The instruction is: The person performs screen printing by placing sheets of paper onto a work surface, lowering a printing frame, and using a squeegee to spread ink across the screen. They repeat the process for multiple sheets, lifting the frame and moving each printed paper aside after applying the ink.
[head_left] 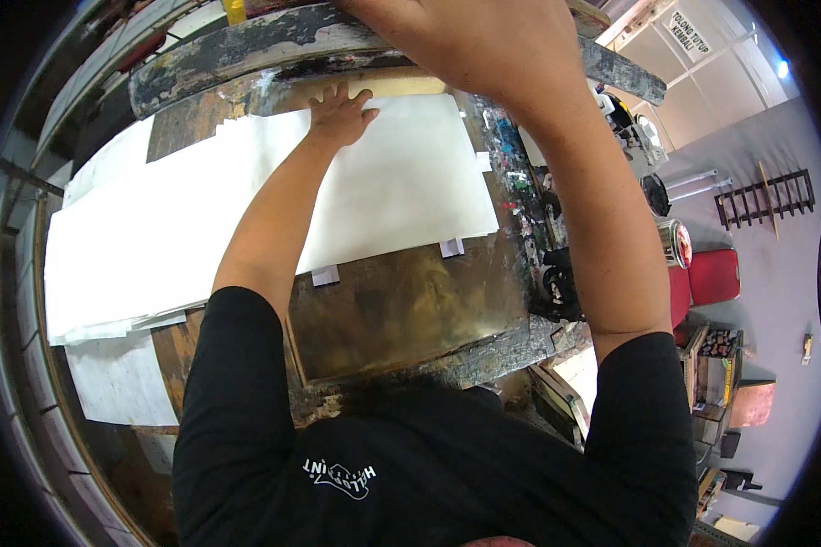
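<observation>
Large white sheets of paper (146,237) lie across a worn worktable, several of them overlapping at the left. The sheet on the right (410,182) covers much of a glossy brown panel (410,319). My left hand (340,118) rests on that sheet at its far edge, palm down with fingers spread. Small white tabs, one near the middle (325,275) and one farther right (452,247), stick out from under the near edge. My right hand (474,36) is raised at the top, close to the camera. The frame cuts off its fingers, so whatever they do is hidden.
A dark, paint-worn wooden beam (274,55) spans the table's far side. Dried paint coats the table's right edge (511,182). Beyond it are a paint tin (675,243), a red chair (713,276) and shelves (716,374). Racks (27,301) line the left.
</observation>
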The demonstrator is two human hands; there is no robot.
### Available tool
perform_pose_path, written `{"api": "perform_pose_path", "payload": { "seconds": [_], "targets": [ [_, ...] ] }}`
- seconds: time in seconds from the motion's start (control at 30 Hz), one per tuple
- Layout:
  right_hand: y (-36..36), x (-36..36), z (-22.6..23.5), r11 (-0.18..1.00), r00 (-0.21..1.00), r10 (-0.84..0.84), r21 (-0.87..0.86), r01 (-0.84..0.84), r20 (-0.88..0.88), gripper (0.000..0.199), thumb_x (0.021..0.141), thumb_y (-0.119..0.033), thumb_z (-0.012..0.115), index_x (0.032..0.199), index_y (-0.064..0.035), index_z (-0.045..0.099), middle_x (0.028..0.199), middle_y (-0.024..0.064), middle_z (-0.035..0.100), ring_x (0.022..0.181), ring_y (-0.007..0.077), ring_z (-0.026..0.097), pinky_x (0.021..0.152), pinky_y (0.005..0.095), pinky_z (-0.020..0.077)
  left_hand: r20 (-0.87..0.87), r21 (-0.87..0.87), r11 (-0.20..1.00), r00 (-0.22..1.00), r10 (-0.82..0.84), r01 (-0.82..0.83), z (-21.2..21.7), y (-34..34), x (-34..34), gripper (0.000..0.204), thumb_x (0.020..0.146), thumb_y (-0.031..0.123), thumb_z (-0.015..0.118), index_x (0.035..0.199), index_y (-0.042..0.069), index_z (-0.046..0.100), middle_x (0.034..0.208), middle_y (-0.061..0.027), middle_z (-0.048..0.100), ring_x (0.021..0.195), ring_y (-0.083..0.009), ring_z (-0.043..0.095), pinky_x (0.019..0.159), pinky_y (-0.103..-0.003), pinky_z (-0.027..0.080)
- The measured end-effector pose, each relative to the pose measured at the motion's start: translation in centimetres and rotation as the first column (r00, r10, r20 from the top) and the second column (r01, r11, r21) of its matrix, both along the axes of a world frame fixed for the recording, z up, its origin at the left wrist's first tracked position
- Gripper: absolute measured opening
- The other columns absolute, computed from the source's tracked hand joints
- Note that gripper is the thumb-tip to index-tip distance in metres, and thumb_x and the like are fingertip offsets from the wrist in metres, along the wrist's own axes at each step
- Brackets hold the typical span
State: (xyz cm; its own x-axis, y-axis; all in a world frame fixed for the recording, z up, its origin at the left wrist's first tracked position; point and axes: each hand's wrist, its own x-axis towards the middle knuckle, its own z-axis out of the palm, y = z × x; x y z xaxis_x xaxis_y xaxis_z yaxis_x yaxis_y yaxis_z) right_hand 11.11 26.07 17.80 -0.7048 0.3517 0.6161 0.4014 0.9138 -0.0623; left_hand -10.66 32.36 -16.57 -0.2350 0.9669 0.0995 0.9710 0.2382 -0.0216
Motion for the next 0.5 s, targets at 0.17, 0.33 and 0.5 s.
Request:
{"api": "perform_pose_path", "payload": {
  "seconds": [0.17, 0.33, 0.5],
  "targets": [
    [-0.9, 0.0, 0.9, 0.997, 0.996, -0.016, -0.068, 0.022, 0.088, 0.067, 0.107, -0.066, 0.051, 0.077, -0.0094, 0.070, 0.066, 0.0007, 0.059, 0.059, 0.0125, 0.050, 0.051, 0.0296, 0.0410, 0.006, -0.019, 1.000, 1.000, -0.014, 0.014, -0.3, 0.6, 0.2, 0.062, 0.112, 0.064, 0.040, 0.165, 0.033, 0.045, 0.174, -0.0146, 0.033, 0.159, -0.0424, 0.031, 0.123, -0.073, 0.029],
    [-1.6, 0.1, 1.6, 0.981, 0.986, -0.065, -0.173, 0.091, 0.153, 0.065, 0.107, -0.065, 0.052, 0.078, -0.0097, 0.070, 0.065, -0.0006, 0.059, 0.057, 0.0115, 0.049, 0.048, 0.0287, 0.0398, -0.049, 0.323, 0.945, 0.998, -0.030, 0.044, 1.9, -5.0, 3.1, 0.064, 0.112, 0.060, 0.044, 0.165, 0.025, 0.046, 0.163, -0.0167, 0.048, 0.151, -0.0409, 0.044, 0.122, -0.069, 0.033],
    [-1.8, 0.3, 0.6, 0.988, 0.989, -0.059, -0.132, 0.077, 0.133, 0.063, 0.108, -0.063, 0.052, 0.078, -0.0098, 0.068, 0.062, -0.0010, 0.056, 0.055, 0.0115, 0.047, 0.049, 0.0288, 0.0402, 0.493, 0.088, 0.983, 0.850, -0.185, 0.163, 8.1, -20.1, 5.7, 0.062, 0.110, 0.053, 0.056, 0.157, 0.014, 0.055, 0.151, -0.0173, 0.061, 0.140, -0.0392, 0.056, 0.123, -0.061, 0.036]
  ]
}}
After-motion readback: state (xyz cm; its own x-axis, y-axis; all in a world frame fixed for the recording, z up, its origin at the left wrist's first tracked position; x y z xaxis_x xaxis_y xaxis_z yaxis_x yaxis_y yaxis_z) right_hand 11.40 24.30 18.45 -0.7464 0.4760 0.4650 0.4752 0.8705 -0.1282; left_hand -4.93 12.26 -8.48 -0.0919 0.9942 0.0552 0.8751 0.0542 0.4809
